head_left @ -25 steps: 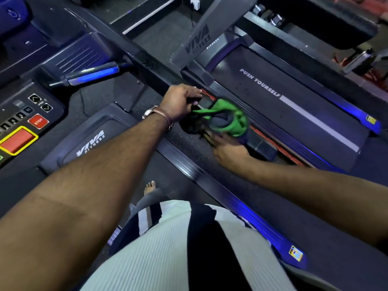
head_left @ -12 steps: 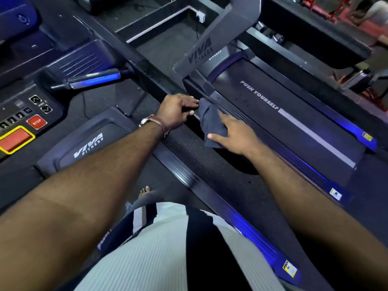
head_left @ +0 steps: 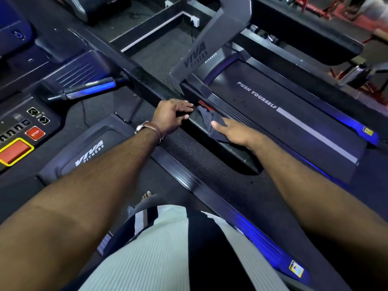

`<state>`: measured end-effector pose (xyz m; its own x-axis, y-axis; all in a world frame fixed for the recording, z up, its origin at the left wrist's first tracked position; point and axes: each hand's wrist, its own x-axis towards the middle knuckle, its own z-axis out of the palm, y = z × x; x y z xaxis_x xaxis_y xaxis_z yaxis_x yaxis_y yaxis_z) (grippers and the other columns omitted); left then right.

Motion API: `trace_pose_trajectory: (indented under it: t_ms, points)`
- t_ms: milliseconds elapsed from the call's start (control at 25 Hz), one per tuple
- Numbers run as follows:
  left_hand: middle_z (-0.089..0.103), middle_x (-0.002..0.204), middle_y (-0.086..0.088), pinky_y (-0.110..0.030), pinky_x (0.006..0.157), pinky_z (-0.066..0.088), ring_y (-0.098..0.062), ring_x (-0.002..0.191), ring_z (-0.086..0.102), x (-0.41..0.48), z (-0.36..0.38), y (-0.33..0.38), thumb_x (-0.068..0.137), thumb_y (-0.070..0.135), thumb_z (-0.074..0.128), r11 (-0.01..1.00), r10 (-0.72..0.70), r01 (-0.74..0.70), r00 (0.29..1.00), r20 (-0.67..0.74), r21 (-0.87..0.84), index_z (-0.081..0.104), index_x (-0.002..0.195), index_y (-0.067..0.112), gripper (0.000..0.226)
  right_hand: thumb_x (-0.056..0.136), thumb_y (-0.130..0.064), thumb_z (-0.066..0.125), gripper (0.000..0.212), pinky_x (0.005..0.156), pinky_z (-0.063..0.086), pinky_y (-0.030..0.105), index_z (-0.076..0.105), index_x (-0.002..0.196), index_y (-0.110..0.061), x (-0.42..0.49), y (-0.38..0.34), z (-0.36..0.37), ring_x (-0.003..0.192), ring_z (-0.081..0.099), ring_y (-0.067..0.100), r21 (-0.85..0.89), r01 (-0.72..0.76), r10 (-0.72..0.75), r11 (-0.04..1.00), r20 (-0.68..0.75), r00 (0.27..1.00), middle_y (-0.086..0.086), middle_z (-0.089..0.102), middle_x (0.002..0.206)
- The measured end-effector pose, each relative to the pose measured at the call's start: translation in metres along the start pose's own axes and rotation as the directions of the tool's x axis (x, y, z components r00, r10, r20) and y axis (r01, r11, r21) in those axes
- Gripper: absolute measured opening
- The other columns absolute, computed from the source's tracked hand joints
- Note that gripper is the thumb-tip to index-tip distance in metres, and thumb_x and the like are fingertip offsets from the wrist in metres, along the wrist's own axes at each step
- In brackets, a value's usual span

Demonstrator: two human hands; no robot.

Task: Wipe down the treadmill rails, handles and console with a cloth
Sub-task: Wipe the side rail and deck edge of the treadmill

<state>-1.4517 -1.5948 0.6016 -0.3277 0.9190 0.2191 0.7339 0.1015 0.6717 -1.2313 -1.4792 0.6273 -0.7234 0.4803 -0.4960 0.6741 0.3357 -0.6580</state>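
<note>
Pressing the cloth [head_left: 205, 119] onto the treadmill's side rail [head_left: 223, 106]

The right hand [head_left: 233, 131] lies flat with straight fingers on the dark cloth, which drapes over the rail's edge beside the belt [head_left: 298, 131]. The left hand [head_left: 173, 116] reaches the cloth's far corner. Whether it pinches the cloth cannot be told.

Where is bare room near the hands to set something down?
Free: the speckled floor strip between the near side rail and far side rail, and the walking belt beyond the right hand. Crowded: the far rail's front end, where left hand, right hand and cloth meet.
</note>
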Motion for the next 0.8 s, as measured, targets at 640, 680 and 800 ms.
trace_pose_trajectory:
  t_ms: [640, 680, 800]
  points:
    - [0.060, 0.131, -0.010, -0.033, 0.112, 0.031, -0.028, 0.130, 0.046, 0.001, -0.007, -0.007, 0.072, 0.038, 0.080, 0.967, -0.055, 0.059, 0.998, -0.021, 0.247, 0.063, 0.121, 0.000, 0.064, 0.096, -0.066, 0.029, 0.074, 0.111, 0.036, 0.048, 0.013, 0.155, -0.025, 0.022, -0.010, 0.014, 0.138, 0.040, 0.026, -0.322, 0.051, -0.060, 0.946, -0.021, 0.998, 0.004, 0.034, 0.157]
    - [0.058, 0.132, -0.009, -0.036, 0.113, 0.031, -0.028, 0.132, 0.044, 0.002, -0.010, -0.011, 0.070, 0.045, 0.080, 0.966, -0.071, 0.073, 0.997, -0.017, 0.250, 0.062, 0.122, 0.001, 0.071, 0.094, -0.068, 0.025, 0.075, 0.108, 0.038, 0.051, 0.012, 0.154, -0.024, 0.024, -0.012, 0.016, 0.138, 0.040, 0.030, -0.403, 0.050, -0.072, 0.914, -0.040, 0.997, 0.007, 0.033, 0.157]
    - [0.060, 0.131, -0.006, -0.038, 0.110, 0.036, -0.025, 0.129, 0.047, 0.006, -0.018, -0.015, 0.065, 0.059, 0.077, 0.968, -0.064, 0.063, 0.998, -0.003, 0.243, 0.063, 0.122, 0.004, 0.080, 0.098, -0.065, 0.023, 0.070, 0.111, 0.035, 0.041, 0.028, 0.152, -0.021, 0.043, -0.026, 0.009, 0.137, 0.042, 0.028, -0.220, 0.013, -0.013, 0.975, 0.002, 1.000, 0.006, 0.041, 0.153]
